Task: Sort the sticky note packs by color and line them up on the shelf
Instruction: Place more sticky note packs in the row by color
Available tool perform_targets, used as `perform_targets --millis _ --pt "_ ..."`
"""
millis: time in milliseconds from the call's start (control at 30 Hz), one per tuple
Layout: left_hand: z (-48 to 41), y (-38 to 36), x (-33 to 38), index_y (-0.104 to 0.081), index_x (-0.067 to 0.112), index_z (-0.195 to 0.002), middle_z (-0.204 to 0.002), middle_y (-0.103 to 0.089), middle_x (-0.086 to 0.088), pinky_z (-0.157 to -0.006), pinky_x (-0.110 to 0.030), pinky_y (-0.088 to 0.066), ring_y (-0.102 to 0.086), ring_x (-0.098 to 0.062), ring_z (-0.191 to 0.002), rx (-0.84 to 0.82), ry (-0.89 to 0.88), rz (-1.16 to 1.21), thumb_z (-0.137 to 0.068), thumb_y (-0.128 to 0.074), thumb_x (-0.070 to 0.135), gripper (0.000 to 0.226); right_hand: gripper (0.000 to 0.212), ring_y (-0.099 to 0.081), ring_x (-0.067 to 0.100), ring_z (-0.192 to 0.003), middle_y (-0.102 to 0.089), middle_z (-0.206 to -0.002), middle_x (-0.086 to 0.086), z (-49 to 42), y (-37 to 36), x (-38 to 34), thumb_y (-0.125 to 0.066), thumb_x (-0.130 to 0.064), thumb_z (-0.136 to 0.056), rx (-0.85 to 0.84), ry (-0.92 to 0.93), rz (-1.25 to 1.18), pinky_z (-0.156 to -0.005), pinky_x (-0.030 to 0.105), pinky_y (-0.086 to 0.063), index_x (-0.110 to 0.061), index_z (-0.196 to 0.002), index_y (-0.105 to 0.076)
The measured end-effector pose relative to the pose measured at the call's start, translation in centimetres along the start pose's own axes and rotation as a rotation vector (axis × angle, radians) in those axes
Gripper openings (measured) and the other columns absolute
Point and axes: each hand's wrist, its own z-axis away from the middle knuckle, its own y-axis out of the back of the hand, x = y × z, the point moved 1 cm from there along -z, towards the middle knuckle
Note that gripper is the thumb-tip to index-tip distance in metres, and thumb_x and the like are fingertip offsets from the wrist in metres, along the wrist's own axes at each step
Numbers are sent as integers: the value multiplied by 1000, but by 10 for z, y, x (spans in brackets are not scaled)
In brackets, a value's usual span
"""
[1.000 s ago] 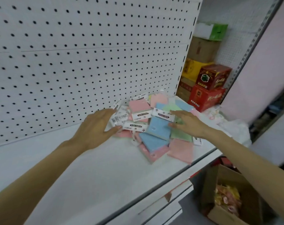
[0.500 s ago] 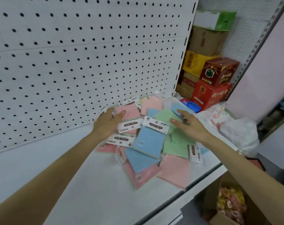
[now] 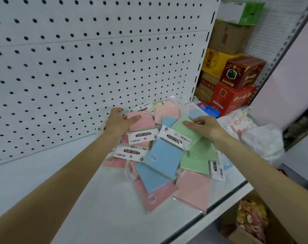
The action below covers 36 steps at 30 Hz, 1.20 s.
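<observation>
A loose pile of wrapped sticky note packs in pink, blue and green lies on the white shelf (image 3: pixel 75 194), near its right end. My left hand (image 3: pixel 118 123) is at the pile's back left, its thumb on top of a pink pack (image 3: pixel 144 120) and its fingers curled at that pack's left edge. My right hand (image 3: pixel 207 127) holds a green pack (image 3: pixel 182 132) at its far corner, thumb on top. In front of these lie a blue pack (image 3: pixel 164 156), a second green pack (image 3: pixel 193 165) and another pink pack (image 3: pixel 192 191) near the shelf's front edge.
A white pegboard (image 3: pixel 79 67) backs the shelf. Stacked red, yellow and brown boxes (image 3: pixel 232 101) and a crumpled plastic bag (image 3: pixel 260 140) stand to the right. Below the shelf edge, a cardboard box (image 3: pixel 251 222) holds wrapped sweets. The shelf's left half is bare.
Both hands have moved deeper into the pile. The left hand went from the pile's left edge onto the pink pack. The right hand shifted onto the top green pack.
</observation>
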Motion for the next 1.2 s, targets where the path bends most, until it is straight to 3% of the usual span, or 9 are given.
perform_targets --millis 133,233,333,400,567,700,800,1033,1200 --pt "0 0 6 -43 10 -131 -119 -57 -11 -72 -44 -51 -56 -31 -86 23 26 136 -75 -78 13 66 34 -65 30 -95 -71 -99 13 3 6 0 -78 -44 -69 -16 -9 -39 -92 46 -50 -16 -88 -74" --pt "1 6 12 -54 5 -124 -114 -60 -12 -56 -23 -51 -60 -22 -85 -61 -10 182 -79 -72 2 48 27 -65 24 -83 -72 -96 15 9 13 -3 -74 -31 -78 -16 26 -78 -88 43 -51 -9 -93 -73" --pt "7 16 16 -61 3 -115 -94 -65 -7 -66 -24 -55 -63 -18 -76 -130 -41 172 -81 -68 0 35 34 -62 13 -73 -68 -87 3 13 22 -10 -73 -22 -80 71 61 -140 -70 17 -50 -5 -109 -66" --pt "11 26 18 -59 4 -110 -98 -64 -11 -66 -27 -57 -63 -19 -74 -137 -37 172 -82 -69 1 30 38 -59 8 -68 -62 -80 -2 16 27 -18 -72 -14 -80 117 104 -168 -56 6 -45 -6 -116 -62" --pt "27 69 20 -48 1 -120 -111 -61 -19 -53 -19 -54 -60 -17 -75 -138 2 211 -85 -66 4 39 43 -59 19 -96 -63 -97 6 24 34 -50 -68 -7 -83 203 259 -189 -81 28 -48 -15 -124 -58" --pt "55 133 16 -49 5 -126 -115 -64 -16 -57 -22 -56 -64 -18 -86 -151 9 331 -87 -62 0 42 41 -61 22 -102 -59 -120 12 30 9 -94 -61 -10 -89 106 342 -259 -69 24 -53 -31 -124 -56" --pt "86 196 0 -53 8 -126 -111 -67 -12 -64 -26 -57 -67 -18 -92 -170 13 453 -87 -57 -6 42 40 -61 19 -94 -52 -125 11 50 -41 -135 -55 -5 -92 -63 335 -370 -53 15 -50 -31 -123 -55" --pt "170 352 -115 -59 12 -122 -117 -65 -16 -71 -29 -58 -66 -29 -101 43 133 736 -87 -53 -8 40 43 -62 16 -98 -62 -119 -4 150 -253 -173 -54 1 -89 -536 293 -523 -65 22 -54 -19 -126 -56" --pt "212 458 -193 -57 5 -119 -116 -63 -22 -67 -32 -60 -64 -32 -94 332 163 757 -89 -50 -6 33 27 -61 13 -80 -69 -91 -5 222 -406 -183 -62 -10 -87 -629 142 -605 -64 25 -49 -15 -114 -64"
